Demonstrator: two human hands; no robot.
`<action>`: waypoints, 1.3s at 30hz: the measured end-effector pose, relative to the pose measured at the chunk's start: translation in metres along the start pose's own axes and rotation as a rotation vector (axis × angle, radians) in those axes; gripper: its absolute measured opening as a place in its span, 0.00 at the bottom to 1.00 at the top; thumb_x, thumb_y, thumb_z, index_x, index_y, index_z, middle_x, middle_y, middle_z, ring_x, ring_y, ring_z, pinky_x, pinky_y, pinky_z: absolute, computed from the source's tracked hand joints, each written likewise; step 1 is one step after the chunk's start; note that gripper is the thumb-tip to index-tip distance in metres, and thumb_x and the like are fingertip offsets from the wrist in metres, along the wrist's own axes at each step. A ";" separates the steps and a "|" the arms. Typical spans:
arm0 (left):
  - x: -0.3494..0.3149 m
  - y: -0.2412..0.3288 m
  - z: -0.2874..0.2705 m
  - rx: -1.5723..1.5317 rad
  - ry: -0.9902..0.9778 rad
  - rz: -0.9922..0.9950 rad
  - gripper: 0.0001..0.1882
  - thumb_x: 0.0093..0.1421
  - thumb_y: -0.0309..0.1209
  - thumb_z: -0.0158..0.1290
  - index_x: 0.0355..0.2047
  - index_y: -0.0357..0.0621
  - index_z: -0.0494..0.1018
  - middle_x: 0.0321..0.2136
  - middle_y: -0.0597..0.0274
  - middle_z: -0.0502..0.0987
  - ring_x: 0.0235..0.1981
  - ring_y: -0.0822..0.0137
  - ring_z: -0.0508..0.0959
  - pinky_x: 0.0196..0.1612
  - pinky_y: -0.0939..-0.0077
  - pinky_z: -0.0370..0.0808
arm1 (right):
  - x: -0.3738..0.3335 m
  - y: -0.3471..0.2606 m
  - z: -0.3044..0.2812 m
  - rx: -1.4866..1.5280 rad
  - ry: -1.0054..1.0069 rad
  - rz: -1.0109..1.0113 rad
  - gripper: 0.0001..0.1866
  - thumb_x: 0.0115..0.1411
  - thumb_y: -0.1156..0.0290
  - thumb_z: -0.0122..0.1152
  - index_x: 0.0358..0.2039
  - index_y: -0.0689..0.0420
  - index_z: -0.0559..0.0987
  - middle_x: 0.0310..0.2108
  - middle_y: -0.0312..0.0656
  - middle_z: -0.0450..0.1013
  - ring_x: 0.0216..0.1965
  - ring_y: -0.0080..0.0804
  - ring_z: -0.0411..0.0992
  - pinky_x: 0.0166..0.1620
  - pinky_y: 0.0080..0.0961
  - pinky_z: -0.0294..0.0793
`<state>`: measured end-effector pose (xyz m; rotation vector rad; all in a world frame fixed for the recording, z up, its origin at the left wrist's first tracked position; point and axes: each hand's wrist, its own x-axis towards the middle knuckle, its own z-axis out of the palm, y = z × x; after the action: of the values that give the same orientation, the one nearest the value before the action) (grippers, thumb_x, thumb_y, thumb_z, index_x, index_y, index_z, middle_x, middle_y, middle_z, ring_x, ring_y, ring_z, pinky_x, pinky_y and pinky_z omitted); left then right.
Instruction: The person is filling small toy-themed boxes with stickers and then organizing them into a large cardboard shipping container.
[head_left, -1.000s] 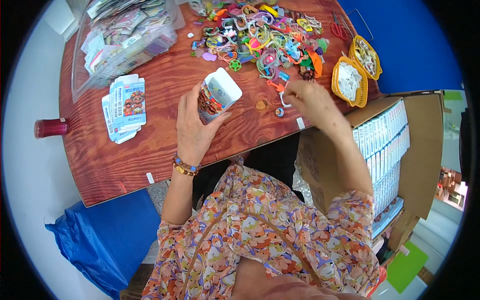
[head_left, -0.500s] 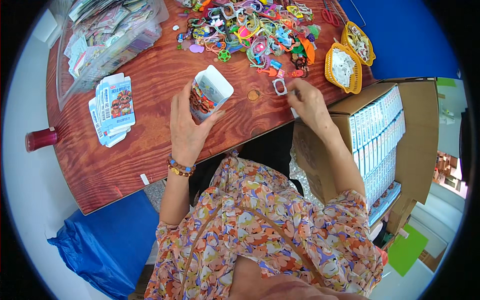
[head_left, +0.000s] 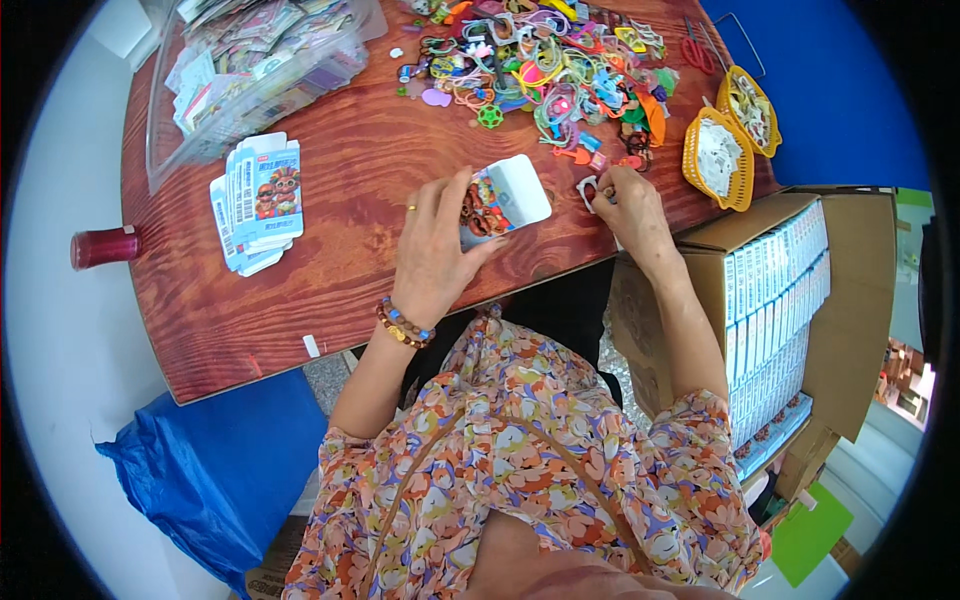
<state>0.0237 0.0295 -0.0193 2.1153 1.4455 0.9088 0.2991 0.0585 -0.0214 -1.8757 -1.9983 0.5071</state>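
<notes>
My left hand is wrapped round a small printed carton, blue and white with cartoon figures. The carton's top is open and its white flap stands out to the right. At the table's right front, my right hand has its fingers pinched on a small white ring-shaped piece; the fingers cover its right side. Just beyond that hand lies a heap of colourful small toys and cords. Left of the carton is a stack of flat, unfolded cartons.
A clear plastic bin of printed packets stands at the far left. Two yellow baskets with white packets and red scissors are at the right. An open cardboard box of packed cartons stands beside the table. A dark red jar is at the left edge.
The view has shifted, so the table's things appear further right. My left hand still holds the carton, now tilted more to the right. My right fingers have closed over the white piece's edge.
</notes>
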 end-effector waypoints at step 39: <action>0.010 0.005 0.008 -0.226 -0.011 -0.024 0.45 0.47 0.40 0.70 0.62 0.37 0.62 0.52 0.44 0.70 0.54 0.45 0.71 0.57 0.54 0.70 | 0.026 -0.087 -0.034 0.162 0.090 -0.563 0.15 0.58 0.70 0.66 0.46 0.53 0.82 0.50 0.40 0.77 0.62 0.39 0.67 0.68 0.48 0.51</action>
<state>0.0353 0.0370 -0.0192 1.9309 1.2938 0.9995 0.2380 0.0801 0.0505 -1.1443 -2.2186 0.3956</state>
